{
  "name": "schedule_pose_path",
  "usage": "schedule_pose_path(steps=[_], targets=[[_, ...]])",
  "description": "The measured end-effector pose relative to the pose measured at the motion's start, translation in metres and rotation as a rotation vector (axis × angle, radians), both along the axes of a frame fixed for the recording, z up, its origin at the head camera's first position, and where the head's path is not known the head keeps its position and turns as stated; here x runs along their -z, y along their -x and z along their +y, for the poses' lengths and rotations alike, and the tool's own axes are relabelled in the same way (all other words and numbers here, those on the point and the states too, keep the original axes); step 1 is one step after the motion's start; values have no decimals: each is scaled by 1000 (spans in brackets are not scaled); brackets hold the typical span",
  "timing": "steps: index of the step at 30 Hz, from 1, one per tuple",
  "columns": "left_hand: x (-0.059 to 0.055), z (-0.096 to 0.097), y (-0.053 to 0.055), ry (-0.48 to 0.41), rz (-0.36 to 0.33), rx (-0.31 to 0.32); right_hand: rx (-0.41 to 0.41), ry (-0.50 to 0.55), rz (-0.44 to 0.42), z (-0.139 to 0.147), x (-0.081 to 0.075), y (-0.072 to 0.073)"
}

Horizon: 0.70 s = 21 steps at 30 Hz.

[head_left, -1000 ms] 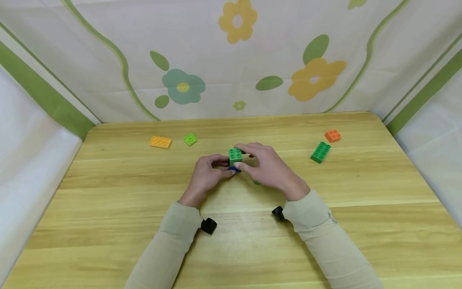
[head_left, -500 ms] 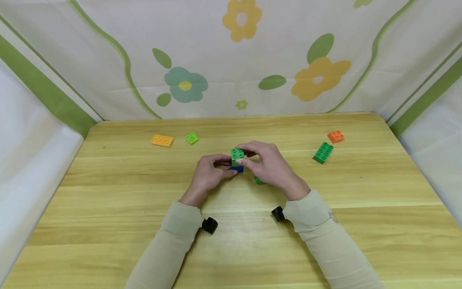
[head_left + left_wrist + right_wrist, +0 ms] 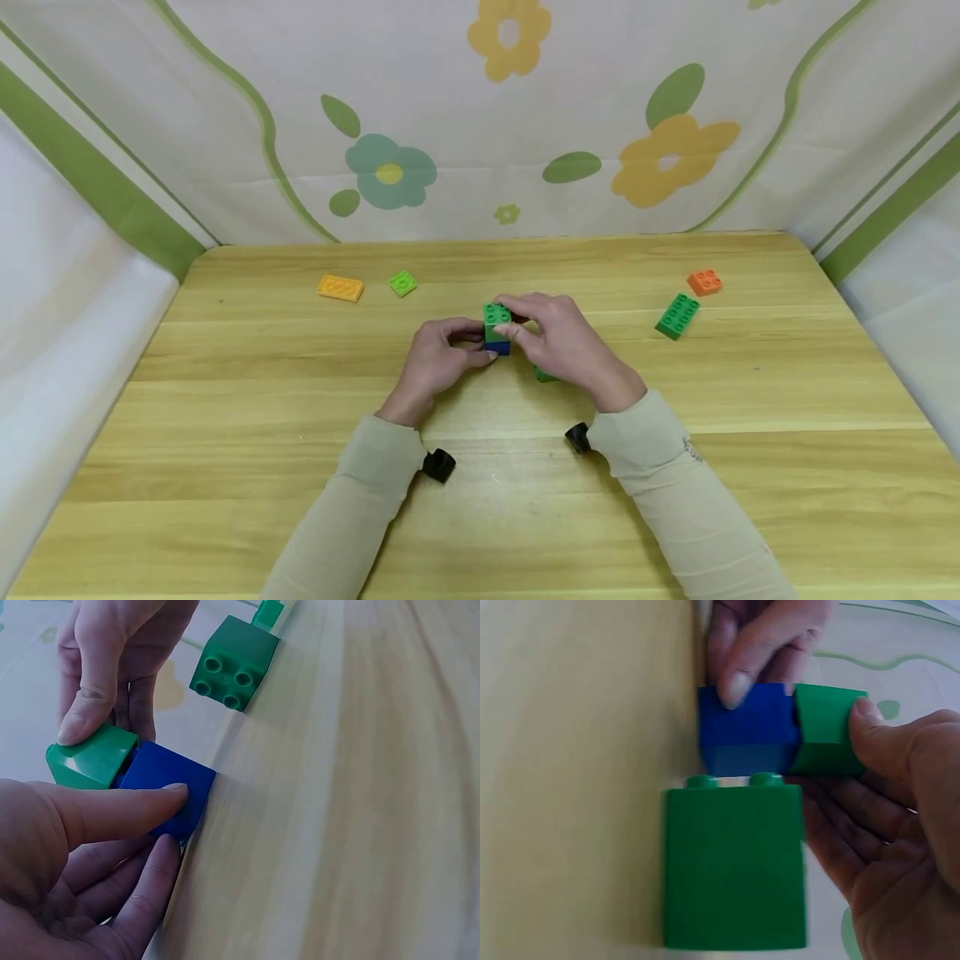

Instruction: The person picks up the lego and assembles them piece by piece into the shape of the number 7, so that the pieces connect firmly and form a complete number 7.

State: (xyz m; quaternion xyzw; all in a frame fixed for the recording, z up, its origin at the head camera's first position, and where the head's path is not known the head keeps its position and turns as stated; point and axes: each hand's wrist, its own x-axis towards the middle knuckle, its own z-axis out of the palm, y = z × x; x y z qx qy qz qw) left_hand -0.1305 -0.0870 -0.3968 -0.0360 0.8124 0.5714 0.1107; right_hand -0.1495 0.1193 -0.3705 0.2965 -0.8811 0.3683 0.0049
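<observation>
In the head view, a yellow wood-grained tabletop (image 3: pixel 495 525) is evenly lit, shadows cast beside beige fabric sleeves (image 3: pixel 352 508); the left-wrist view is dimly lit, glare caught on a hand-held green plastic block (image 3: pixel 94 761); wood is blurred in the right-wrist view.

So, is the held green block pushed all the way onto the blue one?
Apparently not quite: the green block sits over the blue block, but both wrist views show a narrow gap between them.

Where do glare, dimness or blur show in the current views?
Head: bright, faint sheen on the pale wood-grain table; left wrist: dimmer, whitish glare on the glossy green plastic block gripped by the right hand; right wrist: table grain smeared, blurry.
</observation>
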Motion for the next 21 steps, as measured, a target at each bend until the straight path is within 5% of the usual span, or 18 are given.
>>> schedule_pose_path(steps=[6,21], targets=[[0,2,2,-12,18,12,1,27,13,3,2,-1],[-2,2,-1,47,8,-5,6,65,-175,1,-4,0]])
